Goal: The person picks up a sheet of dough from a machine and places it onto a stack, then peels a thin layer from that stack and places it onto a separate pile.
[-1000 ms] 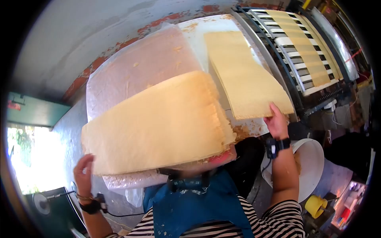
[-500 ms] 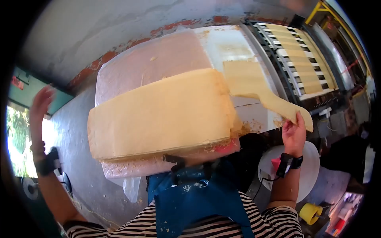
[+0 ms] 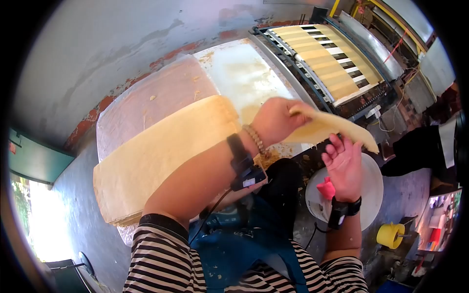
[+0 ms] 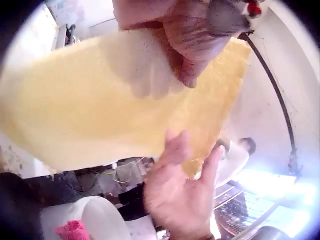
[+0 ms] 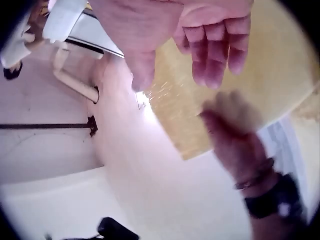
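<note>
A thin yellow sheet [image 3: 337, 126] is raised over the right side of the table. My left hand [image 3: 281, 119] pinches its edge with curled fingers; the left wrist view shows that hand [image 4: 185, 37] at the top of the sheet [image 4: 100, 105]. Palm up, my right hand [image 3: 344, 168] is at the sheet's near right end, its fingers loosely bent; contact is hard to tell. In the right wrist view the right hand [image 5: 170, 30] has fingers spread in front of the sheet [image 5: 280, 55], with the left hand [image 5: 232, 142] blurred beyond. A stack of similar sheets [image 3: 161, 156] lies left.
Behind the stack is a plastic-covered pink block [image 3: 156, 97] on the white table [image 3: 239, 68]. A slatted rack [image 3: 327, 63] bearing yellow strips stands at back right. Below my right hand are a white bucket [image 3: 371, 195] and a pink cloth [image 3: 326, 188]; a yellow container [image 3: 390, 235] is farther right.
My left hand has swung from the far left across the stack and taken hold of the sheet. The sheet has been lifted off the table, and my right hand's fingers have loosened from its edge.
</note>
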The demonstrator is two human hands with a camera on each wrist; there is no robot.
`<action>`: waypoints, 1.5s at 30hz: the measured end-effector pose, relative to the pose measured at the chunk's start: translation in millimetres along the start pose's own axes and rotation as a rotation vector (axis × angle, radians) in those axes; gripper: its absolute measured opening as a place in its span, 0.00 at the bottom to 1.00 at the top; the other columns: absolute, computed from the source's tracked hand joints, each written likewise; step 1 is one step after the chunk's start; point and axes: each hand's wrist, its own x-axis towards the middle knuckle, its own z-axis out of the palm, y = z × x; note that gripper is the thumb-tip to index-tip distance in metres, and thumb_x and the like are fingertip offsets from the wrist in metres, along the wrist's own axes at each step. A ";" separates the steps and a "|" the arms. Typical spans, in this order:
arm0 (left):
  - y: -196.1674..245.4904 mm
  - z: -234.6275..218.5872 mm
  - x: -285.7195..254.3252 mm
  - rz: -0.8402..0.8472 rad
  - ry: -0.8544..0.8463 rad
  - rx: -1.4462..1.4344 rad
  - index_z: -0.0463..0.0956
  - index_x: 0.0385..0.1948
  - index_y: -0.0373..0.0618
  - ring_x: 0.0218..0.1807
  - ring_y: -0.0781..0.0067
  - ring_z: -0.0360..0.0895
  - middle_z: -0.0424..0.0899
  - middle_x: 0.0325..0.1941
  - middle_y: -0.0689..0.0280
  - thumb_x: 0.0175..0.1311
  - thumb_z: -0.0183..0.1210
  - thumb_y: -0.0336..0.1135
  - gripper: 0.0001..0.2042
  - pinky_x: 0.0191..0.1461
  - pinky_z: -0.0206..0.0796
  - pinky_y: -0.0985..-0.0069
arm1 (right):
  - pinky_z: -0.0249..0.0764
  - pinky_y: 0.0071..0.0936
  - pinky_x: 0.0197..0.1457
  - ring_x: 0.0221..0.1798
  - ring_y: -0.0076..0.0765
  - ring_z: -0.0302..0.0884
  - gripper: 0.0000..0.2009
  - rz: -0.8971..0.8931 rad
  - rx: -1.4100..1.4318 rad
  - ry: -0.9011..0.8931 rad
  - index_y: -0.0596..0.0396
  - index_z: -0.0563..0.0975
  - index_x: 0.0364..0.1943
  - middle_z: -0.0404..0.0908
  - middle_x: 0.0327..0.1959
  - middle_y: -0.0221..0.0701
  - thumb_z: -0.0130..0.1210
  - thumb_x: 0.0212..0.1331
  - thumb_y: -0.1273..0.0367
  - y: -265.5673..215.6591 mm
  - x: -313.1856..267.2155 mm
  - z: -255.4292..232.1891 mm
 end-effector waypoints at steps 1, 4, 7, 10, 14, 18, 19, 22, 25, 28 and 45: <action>10.5 0.7 9.1 -0.051 0.103 -0.088 0.84 0.36 0.42 0.27 0.67 0.82 0.86 0.27 0.61 0.56 0.66 0.37 0.11 0.36 0.72 0.74 | 0.74 0.29 0.51 0.48 0.29 0.76 0.23 -0.048 -0.066 -0.028 0.53 0.66 0.64 0.77 0.52 0.31 0.50 0.68 0.61 0.5 -4.5 5.2; 58.8 -40.4 31.2 0.012 0.209 -0.107 0.83 0.40 0.36 0.32 0.82 0.81 0.87 0.32 0.67 0.62 0.64 0.40 0.14 0.36 0.73 0.82 | 0.68 0.33 0.61 0.56 0.32 0.72 0.30 -0.060 -0.405 0.118 0.53 0.55 0.71 0.71 0.61 0.36 0.46 0.70 0.55 21.7 -9.0 -37.4; 96.6 -119.5 18.8 0.199 0.394 -0.470 0.80 0.43 0.37 0.41 0.73 0.83 0.85 0.42 0.61 0.65 0.60 0.38 0.13 0.46 0.75 0.76 | 0.64 0.36 0.64 0.60 0.36 0.70 0.31 0.037 -0.464 0.369 0.54 0.57 0.70 0.69 0.64 0.37 0.48 0.68 0.54 42.6 -2.1 -102.0; 120.7 -197.1 -19.2 0.199 0.661 -0.679 0.77 0.48 0.42 0.50 0.69 0.80 0.83 0.49 0.65 0.65 0.60 0.37 0.13 0.57 0.71 0.73 | 0.64 0.38 0.65 0.61 0.37 0.69 0.30 0.107 -0.454 0.446 0.58 0.59 0.68 0.70 0.63 0.37 0.50 0.67 0.58 50.1 9.2 -132.8; 96.8 -277.8 -119.1 0.086 0.955 -0.747 0.74 0.50 0.40 0.52 0.68 0.78 0.82 0.50 0.65 0.67 0.58 0.37 0.15 0.59 0.69 0.70 | 0.65 0.38 0.65 0.63 0.37 0.69 0.27 0.001 -0.271 0.052 0.59 0.62 0.65 0.70 0.63 0.36 0.53 0.66 0.61 46.1 48.1 -98.2; 24.2 -344.6 -287.0 0.027 1.205 -0.671 0.74 0.51 0.41 0.51 0.68 0.78 0.81 0.50 0.65 0.68 0.57 0.39 0.15 0.56 0.71 0.71 | 0.75 0.27 0.53 0.46 0.30 0.79 0.15 -0.009 -0.437 -0.018 0.60 0.75 0.52 0.81 0.46 0.32 0.58 0.62 0.69 58.3 70.9 13.6; 8.2 -349.5 -329.3 0.007 1.298 -0.685 0.74 0.50 0.41 0.49 0.70 0.79 0.82 0.48 0.66 0.68 0.57 0.38 0.14 0.54 0.72 0.73 | 0.75 0.25 0.50 0.44 0.29 0.80 0.16 0.009 -0.521 -0.065 0.60 0.76 0.51 0.82 0.44 0.32 0.59 0.61 0.69 74.0 79.3 33.9; -40.9 -339.9 -444.8 -0.129 1.607 -0.540 0.75 0.47 0.40 0.42 0.68 0.81 0.82 0.44 0.65 0.64 0.61 0.37 0.14 0.42 0.77 0.71 | 0.75 0.20 0.38 0.35 0.22 0.79 0.14 0.028 -0.710 -0.166 0.61 0.79 0.45 0.82 0.36 0.27 0.63 0.58 0.68 131.3 101.2 83.1; -79.1 -306.7 -521.7 -0.483 1.833 -0.550 0.76 0.46 0.39 0.35 0.67 0.83 0.83 0.39 0.64 0.60 0.64 0.34 0.15 0.32 0.78 0.68 | 0.72 0.19 0.33 0.30 0.19 0.76 0.11 0.130 -0.885 -0.275 0.61 0.80 0.40 0.81 0.30 0.24 0.63 0.56 0.69 200.1 124.9 89.9; -80.4 -274.1 -545.4 -0.741 1.782 -0.394 0.77 0.43 0.40 0.30 0.70 0.82 0.83 0.36 0.65 0.60 0.62 0.35 0.12 0.26 0.75 0.74 | 0.70 0.18 0.31 0.26 0.16 0.73 0.09 -0.101 -1.327 -0.318 0.62 0.80 0.35 0.80 0.26 0.23 0.63 0.55 0.70 230.3 131.8 96.0; -51.3 -245.0 -459.7 -0.695 1.297 0.871 0.79 0.41 0.40 0.44 0.66 0.79 0.82 0.42 0.61 0.55 0.68 0.37 0.15 0.50 0.71 0.71 | 0.72 0.19 0.32 0.29 0.20 0.76 0.25 -0.058 -1.237 -0.200 0.63 0.74 0.56 0.81 0.29 0.31 0.64 0.53 0.69 217.2 107.6 93.3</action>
